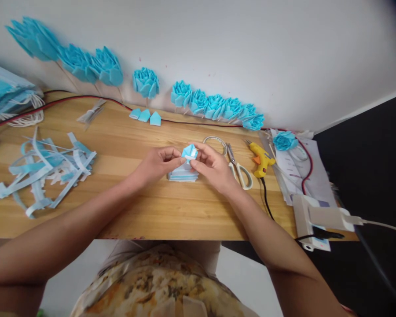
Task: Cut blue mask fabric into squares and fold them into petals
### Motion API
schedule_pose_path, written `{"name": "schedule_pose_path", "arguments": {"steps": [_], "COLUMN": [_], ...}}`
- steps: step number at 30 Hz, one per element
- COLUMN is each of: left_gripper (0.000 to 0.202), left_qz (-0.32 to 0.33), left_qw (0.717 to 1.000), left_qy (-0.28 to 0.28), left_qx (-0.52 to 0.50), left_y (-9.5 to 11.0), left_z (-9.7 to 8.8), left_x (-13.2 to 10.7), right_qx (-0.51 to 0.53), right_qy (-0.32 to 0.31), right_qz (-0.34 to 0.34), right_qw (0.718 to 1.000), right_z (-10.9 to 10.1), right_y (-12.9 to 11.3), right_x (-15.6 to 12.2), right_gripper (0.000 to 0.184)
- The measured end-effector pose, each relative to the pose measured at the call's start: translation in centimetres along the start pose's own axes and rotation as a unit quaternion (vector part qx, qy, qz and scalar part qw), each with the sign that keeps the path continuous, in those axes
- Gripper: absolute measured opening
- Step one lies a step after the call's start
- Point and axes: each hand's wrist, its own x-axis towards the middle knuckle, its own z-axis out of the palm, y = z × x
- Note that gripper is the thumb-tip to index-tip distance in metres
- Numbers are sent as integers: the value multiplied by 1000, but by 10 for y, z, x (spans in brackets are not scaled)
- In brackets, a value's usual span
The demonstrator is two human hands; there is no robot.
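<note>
Left hand (161, 164): pinching your folded blue piece (189, 152), over the stack (184, 176)
Right hand (215, 167): pinching its other edge, some fingertips hidden
Stack top: partly covered by your hands

Along the far side of the wooden table (191, 215), a row of blue flowers (145, 82) on thin sticks stands before a white wall (251, 48). At far left lies a pile of blue and white sheets (6, 90) with white loops; nearer, a tangle of blue and white strips (48, 164) spreads out. A small bundle (91, 113), perhaps clear sticks or ties, lies between the pile and the middle. A red-and-black cable (95, 96) crosses the far side. To the right are scissors (232, 161), a yellow glue gun (262, 161), papers (312, 165) and, at the near right edge, a white socket block (304, 213).
</note>
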Motion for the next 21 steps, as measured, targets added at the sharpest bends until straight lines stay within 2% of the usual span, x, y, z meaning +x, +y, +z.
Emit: {"name": "schedule_pose_path", "arguments": {"steps": [16, 21], "left_gripper": [29, 29], "left_qz": [-9, -5], "left_qw": [1000, 1000], "left_qy": [-3, -8], "left_qx": [6, 7], "left_y": [0, 3], "left_z": [0, 1], "left_x": [0, 0], "right_qx": [-18, -19], "right_qy": [29, 16], "right_qz": [-16, -19], "right_qw": [999, 1000], "right_z": [-1, 1], "right_y": [-5, -4], "right_x": [1, 0], "right_gripper": [40, 39]}}
